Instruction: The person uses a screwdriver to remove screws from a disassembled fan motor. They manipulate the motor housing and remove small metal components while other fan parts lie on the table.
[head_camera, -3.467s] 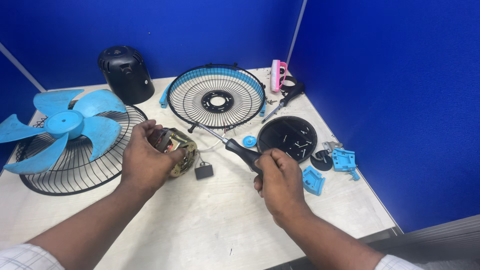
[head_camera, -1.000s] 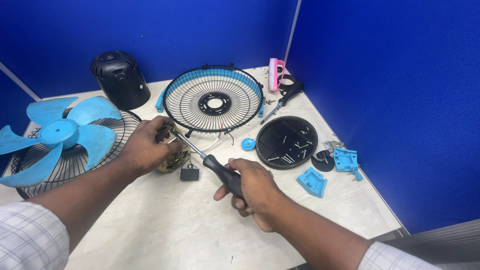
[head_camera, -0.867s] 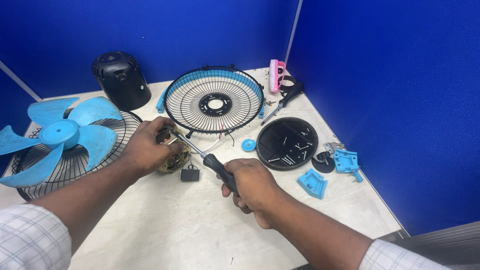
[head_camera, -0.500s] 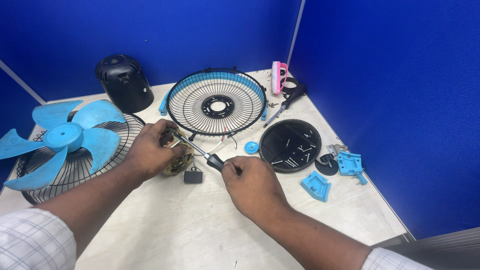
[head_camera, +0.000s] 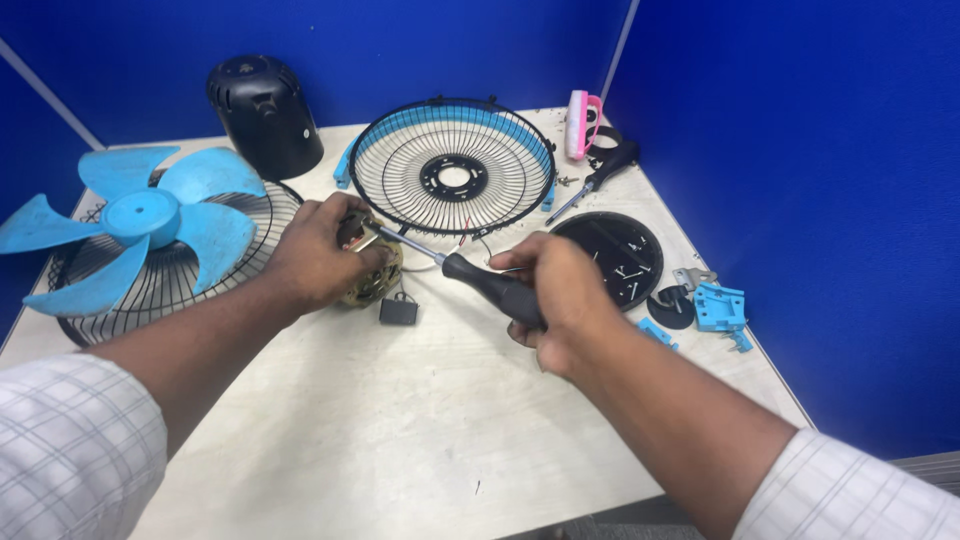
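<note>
My left hand (head_camera: 318, 250) grips a fan motor (head_camera: 375, 285) with copper windings, holding it down on the white table (head_camera: 400, 430). My right hand (head_camera: 560, 300) is closed around the black handle of a screwdriver (head_camera: 480, 283). Its metal shaft points left and its tip meets the top of the motor beside my left fingers. A small black capacitor (head_camera: 398, 312) lies by the motor, joined to it by thin wires.
A blue fan blade (head_camera: 130, 220) rests on a wire guard at the left. A black motor housing (head_camera: 262, 115) stands at the back. A second wire guard (head_camera: 452, 180), a black round plate (head_camera: 612, 258), blue plastic parts (head_camera: 718, 306), another screwdriver (head_camera: 595, 180) and a pink tool (head_camera: 578, 125) lie to the right.
My right hand slid along the table toward the motor and raised the screwdriver, bringing its tip to the motor top. My left hand kept its hold on the motor.
</note>
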